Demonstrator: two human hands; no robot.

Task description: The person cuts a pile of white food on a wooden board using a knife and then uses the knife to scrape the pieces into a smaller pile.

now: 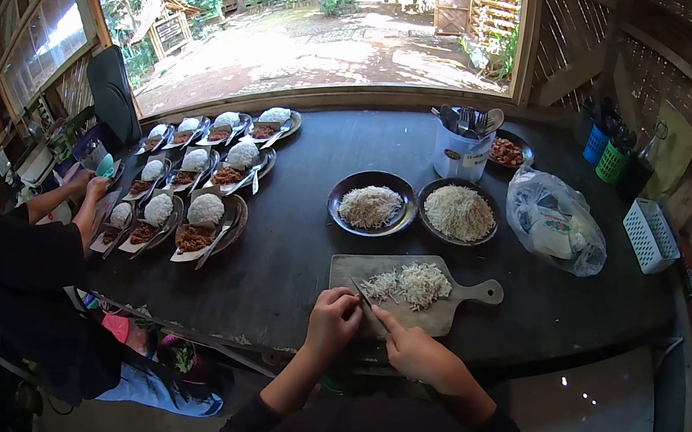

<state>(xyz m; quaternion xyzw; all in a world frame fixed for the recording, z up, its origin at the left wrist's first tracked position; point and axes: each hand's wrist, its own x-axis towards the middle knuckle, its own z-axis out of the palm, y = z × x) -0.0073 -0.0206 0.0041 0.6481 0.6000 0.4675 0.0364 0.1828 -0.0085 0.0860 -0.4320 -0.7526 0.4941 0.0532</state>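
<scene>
My right hand [421, 355] is wrapped round the handle of a knife [362, 294], whose blade points up and left over the near left part of a wooden cutting board [430, 324]. Close to the blade, my left hand [334, 318] has its fingers bent and pressed together at the board's edge. Whatever they pinch is hidden or too small to name. Pale shredded food [423, 286] lies heaped on the board. Just beyond it stand two dark plates, one with a smaller mound of pale shreds [370, 207] and one with a larger mound [459, 213].
Several plates of rice and brown food [205, 211] with cutlery fill the table's left side. A co-worker [28, 254] stands there. Behind the shreds are a cutlery bucket [460, 155] and a reddish food bowl [508, 152]. A plastic bag [557, 224] and white basket [649, 237] sit right.
</scene>
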